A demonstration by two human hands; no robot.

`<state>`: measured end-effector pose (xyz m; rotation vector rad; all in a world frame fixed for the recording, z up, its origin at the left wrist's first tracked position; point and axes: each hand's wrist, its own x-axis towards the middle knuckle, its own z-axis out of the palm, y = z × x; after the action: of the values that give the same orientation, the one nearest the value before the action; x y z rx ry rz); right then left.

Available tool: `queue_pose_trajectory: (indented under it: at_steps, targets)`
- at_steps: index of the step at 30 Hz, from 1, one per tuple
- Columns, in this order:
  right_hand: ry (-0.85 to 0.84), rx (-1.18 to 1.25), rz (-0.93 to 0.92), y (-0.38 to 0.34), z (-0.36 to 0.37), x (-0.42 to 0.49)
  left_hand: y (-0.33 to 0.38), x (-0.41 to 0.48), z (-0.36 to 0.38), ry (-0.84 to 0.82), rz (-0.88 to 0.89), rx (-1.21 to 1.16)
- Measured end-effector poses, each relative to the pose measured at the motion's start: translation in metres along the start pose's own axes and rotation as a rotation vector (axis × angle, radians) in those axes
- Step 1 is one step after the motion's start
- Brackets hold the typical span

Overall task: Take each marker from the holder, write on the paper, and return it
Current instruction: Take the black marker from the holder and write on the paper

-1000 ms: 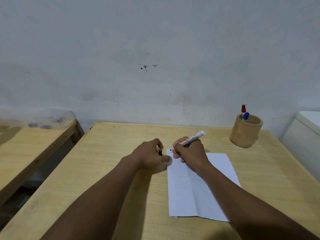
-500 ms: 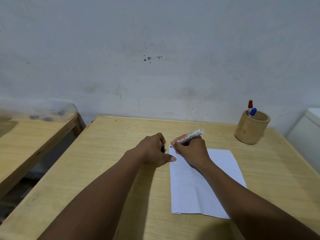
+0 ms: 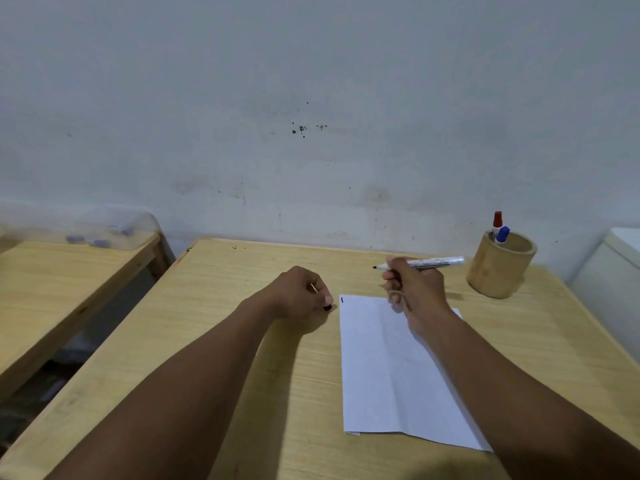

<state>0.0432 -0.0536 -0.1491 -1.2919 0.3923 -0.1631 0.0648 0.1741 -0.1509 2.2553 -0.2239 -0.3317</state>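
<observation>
A white sheet of paper (image 3: pixel 388 368) lies on the wooden table (image 3: pixel 214 306), with a short dark stroke near its top left corner. My right hand (image 3: pixel 414 292) holds an uncapped white marker (image 3: pixel 433 262) lifted above the paper's top edge, its black tip pointing left. My left hand (image 3: pixel 301 297) rests on the table just left of the paper, closed around the marker's black cap (image 3: pixel 327 307). A round wooden holder (image 3: pixel 500 270) stands at the back right with a red-capped marker (image 3: pixel 497 220) and a blue-capped marker (image 3: pixel 503 234) in it.
A pale wall runs right behind the table. A second wooden table (image 3: pixel 69 268) stands to the left across a gap, with a clear plastic container (image 3: pixel 90 228) on it. A white object (image 3: pixel 613 268) sits at the right edge.
My right hand has lifted the marker off the paper and moved it up and right, toward the holder. A short dark mark now shows on the paper. My left hand has shifted slightly left.
</observation>
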Motion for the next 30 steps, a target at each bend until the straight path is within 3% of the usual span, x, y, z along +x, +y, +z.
queue_pose_trajectory:
  at_steps: [5,11,18,30]
  targets:
    - [-0.156,0.063,0.023,-0.053,-0.028,-0.003,0.033,0.006,-0.005,0.103,0.08,-0.431]
    - [-0.152,0.202,0.017,-0.095,-0.055,-0.014,0.111,0.023,0.019,-0.049,0.118,-0.864]
    - [-0.099,0.245,-0.083,-0.118,-0.086,-0.017,0.164,0.038,0.057,-0.132,0.155,-0.897]
    - [-0.102,0.26,-0.1,-0.122,-0.111,-0.005,0.21,0.049,0.089,-0.067,0.201,-0.782]
